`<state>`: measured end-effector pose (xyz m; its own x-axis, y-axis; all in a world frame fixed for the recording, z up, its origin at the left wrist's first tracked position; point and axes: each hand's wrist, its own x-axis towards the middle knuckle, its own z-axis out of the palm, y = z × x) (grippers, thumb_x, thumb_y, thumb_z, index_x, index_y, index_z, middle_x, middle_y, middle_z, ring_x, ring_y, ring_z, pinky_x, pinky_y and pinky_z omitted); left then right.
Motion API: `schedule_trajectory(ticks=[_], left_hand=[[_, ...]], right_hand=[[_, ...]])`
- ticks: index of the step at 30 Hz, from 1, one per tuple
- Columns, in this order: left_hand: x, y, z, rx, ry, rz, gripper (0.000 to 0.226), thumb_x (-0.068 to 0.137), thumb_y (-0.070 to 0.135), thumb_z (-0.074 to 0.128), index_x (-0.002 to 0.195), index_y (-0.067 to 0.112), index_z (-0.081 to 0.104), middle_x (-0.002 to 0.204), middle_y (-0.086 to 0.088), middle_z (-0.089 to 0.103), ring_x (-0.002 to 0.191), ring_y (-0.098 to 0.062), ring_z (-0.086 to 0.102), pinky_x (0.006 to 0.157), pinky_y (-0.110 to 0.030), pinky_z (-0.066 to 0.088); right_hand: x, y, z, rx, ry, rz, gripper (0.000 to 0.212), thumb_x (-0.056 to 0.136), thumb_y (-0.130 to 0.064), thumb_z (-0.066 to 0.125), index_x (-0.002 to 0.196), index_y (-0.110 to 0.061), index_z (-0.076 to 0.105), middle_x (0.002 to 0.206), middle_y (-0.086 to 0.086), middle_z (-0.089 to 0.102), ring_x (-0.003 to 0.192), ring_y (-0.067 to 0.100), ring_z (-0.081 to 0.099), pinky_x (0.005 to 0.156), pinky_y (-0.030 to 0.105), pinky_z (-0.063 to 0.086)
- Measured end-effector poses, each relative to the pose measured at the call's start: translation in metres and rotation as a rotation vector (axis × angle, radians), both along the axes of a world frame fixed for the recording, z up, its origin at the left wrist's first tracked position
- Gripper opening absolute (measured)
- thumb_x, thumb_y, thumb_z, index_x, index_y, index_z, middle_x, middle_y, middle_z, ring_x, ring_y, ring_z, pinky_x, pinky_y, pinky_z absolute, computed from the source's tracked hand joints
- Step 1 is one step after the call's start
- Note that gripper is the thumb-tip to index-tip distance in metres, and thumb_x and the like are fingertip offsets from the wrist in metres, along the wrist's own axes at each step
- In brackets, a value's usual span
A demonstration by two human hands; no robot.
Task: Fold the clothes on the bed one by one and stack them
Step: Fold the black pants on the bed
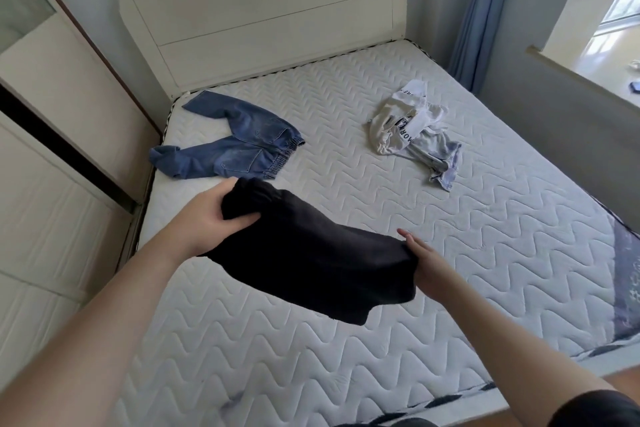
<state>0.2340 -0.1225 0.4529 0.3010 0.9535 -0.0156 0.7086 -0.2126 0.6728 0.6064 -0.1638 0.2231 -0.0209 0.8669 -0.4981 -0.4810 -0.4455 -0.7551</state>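
Note:
A black garment (311, 253) hangs folded over above the white quilted mattress (485, 253), stretched between both hands. My left hand (211, 218) grips its bunched far-left end, thumb on top. At the garment's right edge is my right hand (424, 262), holding it with fingers stretched along the cloth. Blue jeans (230, 146) lie spread out at the far left of the bed. A crumpled grey-and-white garment with lettering (412, 133) lies at the far right.
A cream headboard (270, 21) stands at the far end of the bed. A white wardrobe (48, 135) runs close along the left side. Blue curtain (474, 17) and a window ledge (581, 80) are on the right.

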Motion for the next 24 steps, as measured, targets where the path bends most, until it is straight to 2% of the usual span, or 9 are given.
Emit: schedule_trajectory(ticks=[4,8,11,14,17,20,22,24], left_hand=[[-0.021,-0.016,-0.016,-0.042,-0.049,0.11,0.03,0.081,0.036,0.078,0.103,0.046,0.06,0.096,0.025,0.07,0.09,0.012,0.062,0.075,-0.021,0.044],[-0.033,-0.035,-0.021,-0.042,-0.074,0.138,0.029,0.081,0.035,0.078,0.103,0.042,0.061,0.096,0.02,0.07,0.09,0.006,0.063,0.077,-0.026,0.046],[-0.039,-0.051,-0.021,-0.035,-0.097,0.136,0.029,0.081,0.032,0.079,0.1,0.044,0.061,0.094,0.02,0.07,0.089,0.006,0.063,0.074,-0.025,0.046],[-0.044,-0.069,-0.019,-0.05,-0.112,0.124,0.025,0.082,0.031,0.078,0.098,0.04,0.06,0.09,0.017,0.07,0.084,0.004,0.064,0.07,-0.026,0.045],[-0.052,-0.097,-0.021,-0.075,-0.13,0.094,0.026,0.085,0.027,0.076,0.106,0.034,0.062,0.093,0.011,0.07,0.087,-0.002,0.065,0.074,-0.028,0.046],[-0.058,-0.132,-0.028,-0.08,-0.148,0.105,0.028,0.085,0.027,0.075,0.109,0.035,0.062,0.097,0.012,0.07,0.089,-0.001,0.065,0.074,-0.028,0.047],[-0.061,-0.156,-0.035,-0.09,-0.181,0.132,0.03,0.085,0.028,0.075,0.11,0.038,0.061,0.099,0.014,0.07,0.089,0.001,0.065,0.074,-0.027,0.048],[-0.064,-0.177,-0.042,-0.097,-0.223,0.172,0.03,0.084,0.03,0.076,0.108,0.043,0.061,0.1,0.017,0.071,0.089,0.003,0.065,0.074,-0.028,0.049]], right_hand=[[0.019,0.004,0.012,0.022,-0.057,0.074,0.028,0.096,-0.027,0.058,0.121,-0.021,0.066,0.124,0.007,0.066,0.115,0.023,0.062,0.088,0.033,0.051],[0.027,-0.005,0.029,0.093,-0.182,0.153,0.03,0.096,-0.02,0.059,0.125,-0.015,0.063,0.109,0.007,0.068,0.097,0.017,0.065,0.078,0.026,0.052],[0.029,-0.017,0.04,0.163,-0.274,0.272,0.031,0.091,-0.007,0.065,0.12,-0.016,0.066,0.112,0.012,0.067,0.103,0.022,0.063,0.088,0.029,0.052],[0.026,-0.033,0.051,0.277,-0.611,0.374,0.037,0.082,-0.001,0.073,0.111,-0.024,0.07,0.111,0.005,0.071,0.106,0.02,0.065,0.095,0.029,0.05],[0.022,-0.053,0.058,0.366,-0.922,0.383,0.034,0.076,-0.006,0.079,0.102,-0.028,0.073,0.097,-0.006,0.074,0.094,0.014,0.068,0.091,0.03,0.052],[0.022,-0.076,0.06,0.425,-1.19,0.326,0.022,0.076,-0.017,0.081,0.094,-0.028,0.076,0.086,-0.014,0.07,0.082,0.006,0.063,0.085,0.031,0.051],[0.022,-0.094,0.059,0.473,-1.284,0.259,0.013,0.078,-0.02,0.079,0.091,-0.022,0.077,0.085,-0.01,0.064,0.081,0.012,0.06,0.083,0.035,0.049],[0.023,-0.111,0.058,0.49,-1.281,0.195,0.008,0.083,-0.02,0.076,0.09,-0.02,0.077,0.091,-0.006,0.056,0.086,0.015,0.056,0.084,0.031,0.045]])
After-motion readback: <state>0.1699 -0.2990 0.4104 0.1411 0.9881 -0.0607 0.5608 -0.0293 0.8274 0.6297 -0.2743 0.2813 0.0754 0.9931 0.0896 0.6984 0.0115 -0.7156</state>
